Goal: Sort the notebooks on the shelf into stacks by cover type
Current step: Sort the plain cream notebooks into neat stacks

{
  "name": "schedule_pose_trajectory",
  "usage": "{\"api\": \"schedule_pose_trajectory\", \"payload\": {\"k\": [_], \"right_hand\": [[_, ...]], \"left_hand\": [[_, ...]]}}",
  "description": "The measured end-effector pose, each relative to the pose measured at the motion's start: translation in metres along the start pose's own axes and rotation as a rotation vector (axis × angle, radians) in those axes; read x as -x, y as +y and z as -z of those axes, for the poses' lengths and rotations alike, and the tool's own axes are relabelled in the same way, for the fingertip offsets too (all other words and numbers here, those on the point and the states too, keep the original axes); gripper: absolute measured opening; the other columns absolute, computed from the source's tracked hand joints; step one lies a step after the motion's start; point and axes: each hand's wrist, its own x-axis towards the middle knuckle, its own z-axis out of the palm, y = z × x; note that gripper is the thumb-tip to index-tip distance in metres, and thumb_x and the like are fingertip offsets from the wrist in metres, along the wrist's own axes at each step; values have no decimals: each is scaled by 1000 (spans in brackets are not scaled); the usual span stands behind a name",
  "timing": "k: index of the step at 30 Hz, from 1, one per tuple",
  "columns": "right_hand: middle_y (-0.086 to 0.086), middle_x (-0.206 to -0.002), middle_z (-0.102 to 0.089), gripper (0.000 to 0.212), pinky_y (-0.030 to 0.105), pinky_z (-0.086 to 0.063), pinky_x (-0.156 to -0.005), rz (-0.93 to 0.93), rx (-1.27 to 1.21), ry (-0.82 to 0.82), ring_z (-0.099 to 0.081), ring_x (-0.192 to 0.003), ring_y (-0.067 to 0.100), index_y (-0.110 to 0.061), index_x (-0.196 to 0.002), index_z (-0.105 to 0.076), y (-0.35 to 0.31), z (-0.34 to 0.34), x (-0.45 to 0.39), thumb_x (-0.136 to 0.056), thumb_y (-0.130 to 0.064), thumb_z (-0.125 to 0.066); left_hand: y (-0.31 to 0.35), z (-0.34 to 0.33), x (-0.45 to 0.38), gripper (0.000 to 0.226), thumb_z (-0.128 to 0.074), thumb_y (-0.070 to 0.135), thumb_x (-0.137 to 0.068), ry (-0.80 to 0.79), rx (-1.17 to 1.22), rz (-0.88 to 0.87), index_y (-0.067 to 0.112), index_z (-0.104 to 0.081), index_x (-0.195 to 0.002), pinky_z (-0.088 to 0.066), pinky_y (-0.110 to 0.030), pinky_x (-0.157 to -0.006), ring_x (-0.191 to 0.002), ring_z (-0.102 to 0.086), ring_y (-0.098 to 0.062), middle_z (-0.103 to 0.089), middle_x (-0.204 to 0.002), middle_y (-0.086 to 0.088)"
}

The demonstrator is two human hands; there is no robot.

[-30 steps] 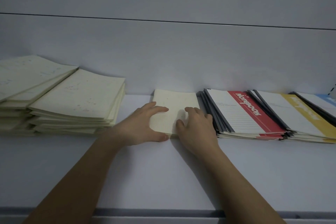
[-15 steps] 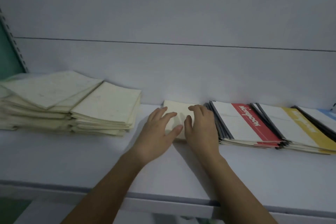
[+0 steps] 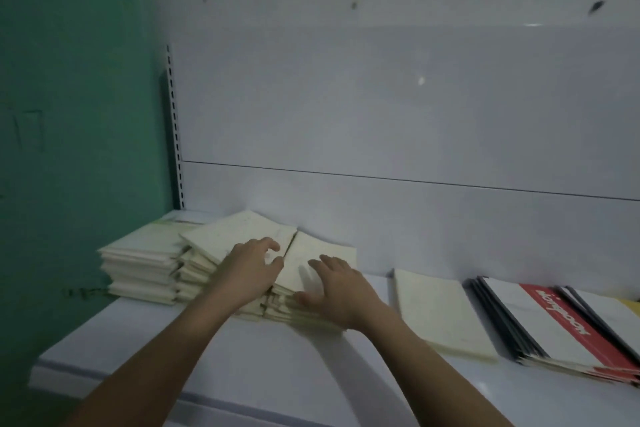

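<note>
Three piles of cream-covered notebooks crowd the left of the white shelf (image 3: 214, 350): a far-left pile (image 3: 138, 263), a middle pile (image 3: 228, 236) and a right pile (image 3: 329, 253). My left hand (image 3: 249, 270) lies over the gap between the middle and right piles, fingers spread. My right hand (image 3: 339, 291) rests on the right pile with fingers spread, its thumb at the pile's front edge. A single cream notebook (image 3: 440, 315) lies flat to the right. Beyond it sits a stack with a red-and-white cover (image 3: 554, 326).
A yellow-covered stack (image 3: 630, 308) shows at the right edge. The white back panel (image 3: 381, 132) rises behind the shelf, with a slotted upright (image 3: 175, 121) at its left. A green wall (image 3: 69, 114) fills the left side.
Both hands left the single cream notebook and moved left onto the cream piles. The view swung left and pulled back, so the green wall now shows.
</note>
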Motion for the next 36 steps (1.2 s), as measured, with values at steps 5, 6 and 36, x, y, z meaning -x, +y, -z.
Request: {"api": "schedule_pose_trajectory", "payload": {"k": [5,6,36], "right_hand": [[2,-152,-27,126,46,-23,-112,-95,93,-123,-25,-140,27,-19,-147,-22,-23,-21,-10,-50,-99,-22],[1,-153,-27,127,44,-23,-111,-105,133,-92,-25,-140,25,-20,-149,-20,-26,-27,-4,-49,-98,-24],[-8,-163,2,130,48,-4,-121,-311,110,-117,2,-150,14,-30,-155,3,-32,-43,-9,-47,-100,-18]], "left_hand": [[-29,17,-14,30,-52,42,-92,-100,-25,-57,31,-62,-118,-46,-33,-95,-110,-58,-15,-62,-124,8],[-32,20,-16,30,-51,43,-92,-111,-22,-75,31,-63,-117,-47,-33,-96,-110,-58,-15,-63,-123,9],[-87,58,-51,44,-47,-6,-94,-268,1477,327,18,-44,-131,-53,-39,-67,-90,-63,-30,-64,-108,-11]]}}
